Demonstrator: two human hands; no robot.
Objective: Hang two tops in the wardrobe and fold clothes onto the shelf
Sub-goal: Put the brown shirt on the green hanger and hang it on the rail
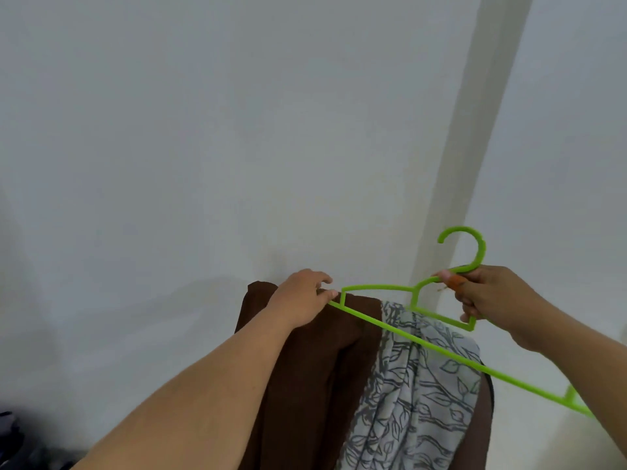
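Note:
A bright green plastic hanger (420,344) is held up in front of a white wall, tilted down to the right. My right hand (488,296) grips it just below the hook. My left hand (302,300) pinches the hanger's left end together with the edge of a brown top (312,385), which hangs down below. A white cloth with a grey leaf print (414,401) drapes over the hanger's lower bar, to the right of the brown fabric. Both garments run out of the bottom of the frame.
A white wall (203,147) fills most of the view, with a white vertical post or corner (475,130) at the right. Some dark items (20,442) lie at the bottom left corner, too dim to identify.

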